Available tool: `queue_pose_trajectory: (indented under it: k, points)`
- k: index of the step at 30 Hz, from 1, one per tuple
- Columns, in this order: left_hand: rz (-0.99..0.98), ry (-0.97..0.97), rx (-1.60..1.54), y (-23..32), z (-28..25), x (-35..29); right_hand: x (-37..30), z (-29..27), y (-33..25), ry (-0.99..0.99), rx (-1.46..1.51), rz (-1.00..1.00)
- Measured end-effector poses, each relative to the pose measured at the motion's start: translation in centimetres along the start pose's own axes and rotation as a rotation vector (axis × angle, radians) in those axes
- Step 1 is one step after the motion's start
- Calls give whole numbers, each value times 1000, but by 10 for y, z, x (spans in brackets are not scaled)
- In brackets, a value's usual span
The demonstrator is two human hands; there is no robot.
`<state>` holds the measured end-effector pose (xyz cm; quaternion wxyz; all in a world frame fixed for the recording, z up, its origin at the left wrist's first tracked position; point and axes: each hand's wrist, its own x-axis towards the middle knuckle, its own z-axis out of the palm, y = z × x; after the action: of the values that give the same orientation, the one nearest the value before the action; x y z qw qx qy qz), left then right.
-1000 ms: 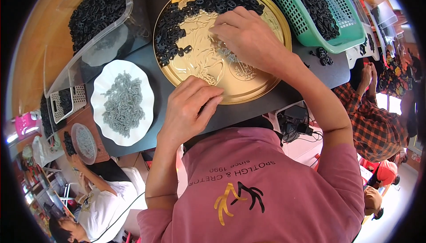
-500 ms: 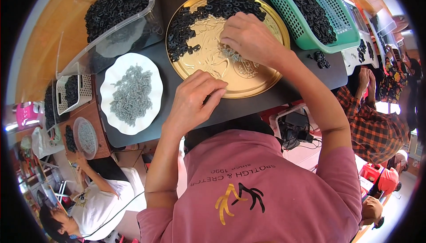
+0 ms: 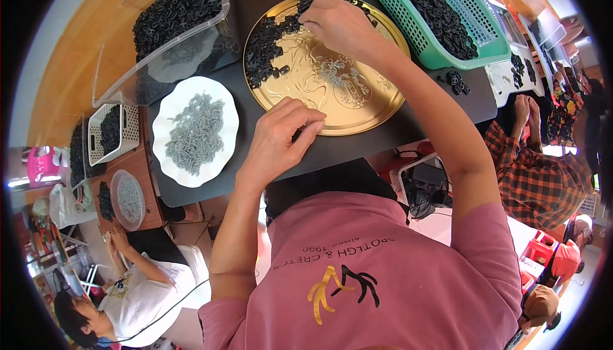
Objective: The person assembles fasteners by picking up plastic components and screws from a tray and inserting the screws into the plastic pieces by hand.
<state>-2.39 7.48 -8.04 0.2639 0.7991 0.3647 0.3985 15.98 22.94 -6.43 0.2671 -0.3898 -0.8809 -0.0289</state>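
A round gold tray (image 3: 357,117) lies before me, with small black plastic pieces (image 3: 263,46) heaped along its far and left sides. A small pile of grey screw-like pieces (image 3: 335,71) sits near its middle. My right hand (image 3: 338,25) reaches over the black pieces at the far rim, its fingers curled down and closed; what they grip is hidden. At the near rim my left hand (image 3: 284,134) is closed, thumb and forefinger together; anything between them is too small to make out.
Left of the tray stands a scalloped white plate (image 3: 167,104) of grey screw-like pieces. Behind it is a clear bin (image 3: 121,80) of black pieces. A green basket (image 3: 495,56) with more stands at the far right, loose black pieces (image 3: 456,82) beside it. Other people sit at both sides.
My right hand has moved away from the grey pile to the black pieces at the tray's far rim, uncovering the pile. My left hand stays at the near rim.
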Motion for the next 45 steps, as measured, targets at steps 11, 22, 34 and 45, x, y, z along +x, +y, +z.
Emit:
queue_pose_trajectory:
  k: [11,22,34,45]
  points:
    - [-4,-22,7,1,-3,-3,13,22,8,-69,-167,-93]
    - [-16,-31,10,5,-7,-3,-7,-10,-30,-215,226,-51]
    - [-1,-33,2,1,-7,-8,-1,4,-46,-282,135,-144]
    - [-439,503,-532,5,-7,-5,-21,-31,-52,-480,978,428]
